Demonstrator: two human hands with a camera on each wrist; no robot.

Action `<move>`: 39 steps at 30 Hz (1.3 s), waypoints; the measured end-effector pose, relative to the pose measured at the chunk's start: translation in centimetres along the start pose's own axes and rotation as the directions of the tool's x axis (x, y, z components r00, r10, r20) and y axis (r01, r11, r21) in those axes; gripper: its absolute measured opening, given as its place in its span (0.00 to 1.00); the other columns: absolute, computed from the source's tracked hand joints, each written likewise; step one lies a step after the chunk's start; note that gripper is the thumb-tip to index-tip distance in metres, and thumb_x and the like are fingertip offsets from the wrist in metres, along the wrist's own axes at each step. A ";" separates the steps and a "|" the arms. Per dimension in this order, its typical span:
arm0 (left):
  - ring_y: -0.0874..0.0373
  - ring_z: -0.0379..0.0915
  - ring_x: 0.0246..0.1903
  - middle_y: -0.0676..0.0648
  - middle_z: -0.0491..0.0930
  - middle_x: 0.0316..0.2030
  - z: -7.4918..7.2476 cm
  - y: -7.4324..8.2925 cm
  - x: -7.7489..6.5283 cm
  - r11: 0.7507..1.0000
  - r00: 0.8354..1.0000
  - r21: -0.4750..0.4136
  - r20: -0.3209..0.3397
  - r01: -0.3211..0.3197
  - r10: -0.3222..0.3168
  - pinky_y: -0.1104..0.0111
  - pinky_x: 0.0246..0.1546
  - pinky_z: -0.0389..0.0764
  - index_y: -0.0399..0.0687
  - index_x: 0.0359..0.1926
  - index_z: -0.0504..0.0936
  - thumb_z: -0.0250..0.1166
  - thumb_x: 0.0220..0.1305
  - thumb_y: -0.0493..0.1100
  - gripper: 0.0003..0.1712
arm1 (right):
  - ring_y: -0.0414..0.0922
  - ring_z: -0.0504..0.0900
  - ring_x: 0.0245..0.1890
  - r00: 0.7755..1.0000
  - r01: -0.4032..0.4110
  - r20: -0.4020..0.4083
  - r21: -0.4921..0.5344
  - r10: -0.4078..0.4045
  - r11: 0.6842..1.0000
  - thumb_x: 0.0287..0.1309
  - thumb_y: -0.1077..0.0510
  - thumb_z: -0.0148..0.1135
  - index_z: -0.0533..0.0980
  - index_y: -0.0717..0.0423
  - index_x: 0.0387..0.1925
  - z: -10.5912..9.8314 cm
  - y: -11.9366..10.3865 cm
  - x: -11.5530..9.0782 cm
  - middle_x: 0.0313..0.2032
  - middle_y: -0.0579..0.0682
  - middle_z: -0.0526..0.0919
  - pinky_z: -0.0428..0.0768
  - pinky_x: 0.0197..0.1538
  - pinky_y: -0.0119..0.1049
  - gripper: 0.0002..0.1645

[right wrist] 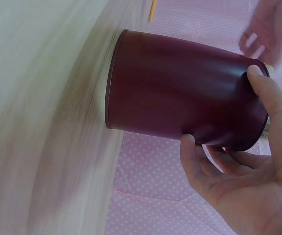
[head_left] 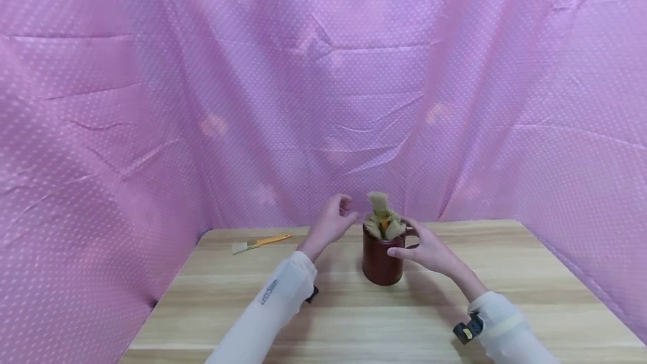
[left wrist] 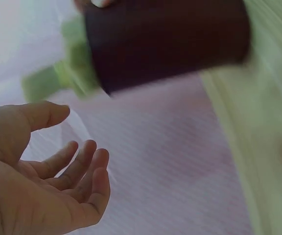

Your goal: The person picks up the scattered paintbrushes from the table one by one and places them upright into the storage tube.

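Observation:
A dark red mug-like holder (head_left: 382, 263) with a side handle stands upright on the table. Several paintbrushes (head_left: 378, 204) with tan bristles poke up out of its top. My right hand (head_left: 429, 249) grips the mug at its handle side; in the right wrist view its thumb (right wrist: 263, 83) presses near the rim and the other fingers bend along the side. Left of the mug, apart from it, my left hand (head_left: 333, 221) is raised with nothing in it. Its fingers hang loosely bent in the left wrist view, just beside the bristles (left wrist: 40, 84).
A flat paintbrush (head_left: 260, 242) with a yellow handle and pale bristles lies at the table's back left. The wooden table (head_left: 242, 296) backs onto a pink dotted cloth (head_left: 303, 100) that also hangs at both sides.

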State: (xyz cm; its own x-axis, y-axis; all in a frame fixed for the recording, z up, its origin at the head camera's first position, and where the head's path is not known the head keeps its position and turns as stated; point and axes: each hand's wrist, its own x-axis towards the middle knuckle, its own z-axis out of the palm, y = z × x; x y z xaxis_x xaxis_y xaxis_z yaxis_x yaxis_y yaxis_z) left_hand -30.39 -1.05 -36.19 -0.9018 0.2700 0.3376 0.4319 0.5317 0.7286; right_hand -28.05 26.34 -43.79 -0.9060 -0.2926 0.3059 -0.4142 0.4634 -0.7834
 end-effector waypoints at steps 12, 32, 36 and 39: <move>0.40 0.76 0.47 0.40 0.79 0.47 -3.1 -10.3 -0.3 0.886 0.940 0.319 -0.168 0.337 -0.297 0.44 0.49 0.78 0.37 0.57 0.75 0.64 0.67 0.42 0.21 | 0.63 0.70 0.65 0.999 -0.020 -0.029 -0.039 0.018 0.999 0.53 0.39 0.78 0.56 0.57 0.78 -1.5 -0.1 0.0 0.69 0.62 0.67 0.81 0.53 0.52 0.61; 0.32 0.71 0.51 0.32 0.75 0.47 -3.8 -17.1 -0.4 0.731 0.892 0.522 -0.164 0.440 -0.420 0.37 0.55 0.69 0.34 0.51 0.82 0.64 0.70 0.51 0.23 | 0.63 0.72 0.64 1.000 -0.012 -0.009 0.010 0.012 1.000 0.53 0.42 0.79 0.58 0.56 0.77 0.1 -0.1 0.3 0.68 0.63 0.69 0.83 0.50 0.47 0.59; 0.36 0.75 0.46 0.37 0.79 0.42 -3.3 -16.6 -0.6 0.750 0.912 0.538 -0.097 0.386 -0.399 0.37 0.51 0.74 0.38 0.45 0.83 0.61 0.69 0.45 0.14 | 0.64 0.73 0.63 1.000 -0.012 -0.006 0.038 0.013 0.999 0.53 0.45 0.79 0.57 0.56 0.77 0.2 -0.2 0.3 0.68 0.64 0.69 0.84 0.50 0.48 0.58; 0.41 0.77 0.43 0.42 0.81 0.37 -3.0 -16.1 -1.1 0.750 0.923 0.569 -0.041 0.337 -0.384 0.36 0.50 0.74 0.44 0.43 0.83 0.59 0.69 0.43 0.09 | 0.63 0.73 0.63 1.000 -0.017 0.000 0.045 0.017 0.999 0.54 0.45 0.79 0.57 0.56 0.77 0.4 -0.3 0.3 0.68 0.63 0.68 0.84 0.49 0.47 0.58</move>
State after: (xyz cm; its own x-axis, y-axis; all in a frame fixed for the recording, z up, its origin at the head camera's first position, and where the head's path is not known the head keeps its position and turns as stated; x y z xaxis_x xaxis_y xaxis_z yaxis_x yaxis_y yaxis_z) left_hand -36.39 -12.27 -46.49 -0.9983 0.0120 0.0564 0.0295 0.9466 0.3209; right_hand -28.19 25.83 -43.70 -0.9129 -0.2848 0.2924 -0.3944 0.4305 -0.8118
